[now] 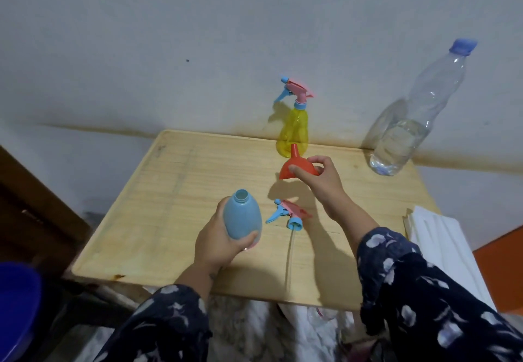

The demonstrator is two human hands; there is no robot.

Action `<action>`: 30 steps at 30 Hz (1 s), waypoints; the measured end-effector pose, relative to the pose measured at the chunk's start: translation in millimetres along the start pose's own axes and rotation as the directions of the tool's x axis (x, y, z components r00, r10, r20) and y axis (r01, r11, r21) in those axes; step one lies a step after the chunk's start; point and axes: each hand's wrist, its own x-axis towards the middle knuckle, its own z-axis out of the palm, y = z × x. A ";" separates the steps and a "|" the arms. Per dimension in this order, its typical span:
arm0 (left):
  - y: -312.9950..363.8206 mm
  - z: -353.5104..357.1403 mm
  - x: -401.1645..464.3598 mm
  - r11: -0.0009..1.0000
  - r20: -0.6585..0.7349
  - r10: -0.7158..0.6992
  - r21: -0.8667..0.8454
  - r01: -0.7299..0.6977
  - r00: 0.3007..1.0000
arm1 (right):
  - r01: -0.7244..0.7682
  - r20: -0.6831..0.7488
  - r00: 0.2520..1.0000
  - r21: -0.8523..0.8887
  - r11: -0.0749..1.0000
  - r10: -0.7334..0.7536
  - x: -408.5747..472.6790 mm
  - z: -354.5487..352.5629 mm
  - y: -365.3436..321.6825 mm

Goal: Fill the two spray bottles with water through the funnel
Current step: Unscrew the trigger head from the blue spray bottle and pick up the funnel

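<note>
Right hand (318,176) grips funnel (297,165), spout seemingly pointing up-left.

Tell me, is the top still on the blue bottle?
No, it is off. The blue bottle in the left hand has a bare, open neck, and its sprayer top lies on the table beside it.

Home room: small wooden table (175,192) against stained plaster wall (169,50), bedding (254,330) below.
</note>
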 end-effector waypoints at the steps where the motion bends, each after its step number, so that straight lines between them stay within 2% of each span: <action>1: 0.5 -0.5 -0.5 1.000 0.006 -0.007 -0.002 0.008 1.000 | 0.019 0.033 0.999 0.004 1.000 -0.019 -3.1 3.0 -7.4; 7: 0.6 -1.1 -2.9 0.998 0.012 -0.001 -0.064 0.002 1.000 | 0.026 0.281 0.960 -0.018 0.999 -0.020 -20.4 18.7 -41.4; 13: 1.1 0.0 -1.0 0.990 0.045 -0.029 -0.136 0.035 0.999 | 0.261 0.427 0.896 -0.283 0.923 -0.123 -34.5 20.9 -70.1; 17: 7.8 -3.8 2.8 0.994 0.011 -0.033 -0.105 0.034 0.999 | 0.306 0.421 0.889 -0.247 0.920 -0.182 -46.5 22.0 -84.8; 20: 16.0 -12.6 7.3 1.000 0.029 -0.001 -0.030 0.002 1.000 | 0.359 0.398 0.890 -0.315 0.879 -0.221 -54.6 22.7 -93.1; 23: 18.6 -24.0 10.7 0.998 0.043 0.010 0.056 -0.013 0.999 | 0.339 0.331 0.915 -0.314 0.887 -0.232 -63.1 24.2 -102.6; 27: 20.4 -37.4 10.2 0.992 0.062 0.046 0.117 -0.053 0.997 | 0.352 0.278 0.927 -0.416 0.838 -0.252 -71.7 31.0 -111.8; 30: 22.5 -44.9 5.8 0.986 0.088 0.084 0.139 -0.095 0.993 | 0.337 0.234 0.936 -0.390 0.857 -0.261 -78.9 42.2 -111.6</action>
